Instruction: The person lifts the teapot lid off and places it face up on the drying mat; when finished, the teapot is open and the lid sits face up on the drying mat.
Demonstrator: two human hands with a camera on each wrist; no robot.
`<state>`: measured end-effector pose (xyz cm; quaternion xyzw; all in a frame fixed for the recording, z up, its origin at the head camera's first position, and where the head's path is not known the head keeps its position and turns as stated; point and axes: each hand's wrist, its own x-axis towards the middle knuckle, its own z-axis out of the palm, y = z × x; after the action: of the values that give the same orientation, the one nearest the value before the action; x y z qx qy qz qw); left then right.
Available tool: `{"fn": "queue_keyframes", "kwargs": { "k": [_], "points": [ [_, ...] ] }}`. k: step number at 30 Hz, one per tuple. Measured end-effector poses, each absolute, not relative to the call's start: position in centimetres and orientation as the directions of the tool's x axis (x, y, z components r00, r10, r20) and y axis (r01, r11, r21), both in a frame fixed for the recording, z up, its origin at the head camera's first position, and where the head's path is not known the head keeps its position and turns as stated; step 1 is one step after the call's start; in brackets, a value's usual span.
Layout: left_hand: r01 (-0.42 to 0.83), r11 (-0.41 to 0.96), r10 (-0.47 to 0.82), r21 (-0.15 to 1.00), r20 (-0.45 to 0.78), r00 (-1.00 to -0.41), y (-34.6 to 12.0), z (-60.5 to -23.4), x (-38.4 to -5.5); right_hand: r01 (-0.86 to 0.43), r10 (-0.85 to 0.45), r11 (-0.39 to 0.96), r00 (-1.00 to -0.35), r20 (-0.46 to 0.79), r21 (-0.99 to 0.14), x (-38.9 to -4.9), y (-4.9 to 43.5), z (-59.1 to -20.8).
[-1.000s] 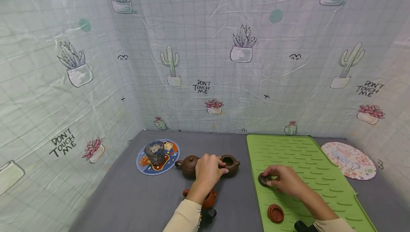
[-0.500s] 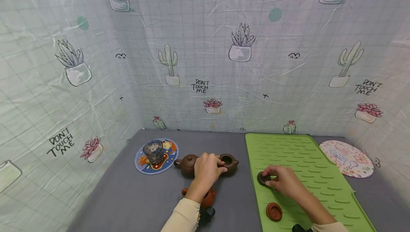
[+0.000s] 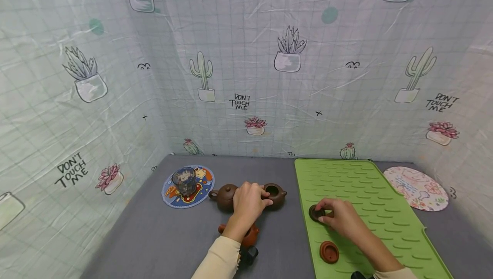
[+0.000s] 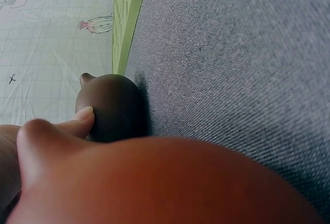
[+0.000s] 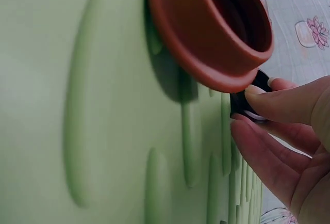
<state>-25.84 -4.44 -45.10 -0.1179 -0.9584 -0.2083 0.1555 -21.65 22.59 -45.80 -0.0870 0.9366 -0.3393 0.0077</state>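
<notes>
My left hand grips a dark brown teapot at its left side, thumb against the body; the handle is hidden by the hand. This pot has no lid on and its round opening faces up. Just left of the hand stands another dark brown teapot, lidded. Below my left wrist is an orange-brown teapot, which looms large in the left wrist view. On the green mat, my right hand pinches a dark lid between thumb and fingers. An orange-brown lid lies upturned nearer me.
The green ridged mat covers the right of the grey table. At the back left, a glass stands on a round blue patterned mat. A pale floral round mat lies at the far right. Patterned cloth hangs behind.
The head view has shifted slightly, so everything sits a little higher and further left. Both hands keep their holds, and the teapots and lids stay in place.
</notes>
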Motion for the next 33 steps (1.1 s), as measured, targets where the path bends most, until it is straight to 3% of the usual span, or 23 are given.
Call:
{"fn": "queue_keyframes", "kwargs": {
  "k": [22,33],
  "points": [
    [0.285,0.902,0.164,0.325,0.354,-0.921,-4.5,-45.0,-25.5,-0.262,-0.193,0.776,-0.964,0.180,-0.574,-21.1,22.9,-46.7],
    [0.318,0.889,0.178,0.329,0.392,-0.903,-4.7,-44.6,-24.9,-0.206,-0.166,0.749,-0.978,0.123,-0.630,-21.0,23.1,-45.9]
  ]
}}
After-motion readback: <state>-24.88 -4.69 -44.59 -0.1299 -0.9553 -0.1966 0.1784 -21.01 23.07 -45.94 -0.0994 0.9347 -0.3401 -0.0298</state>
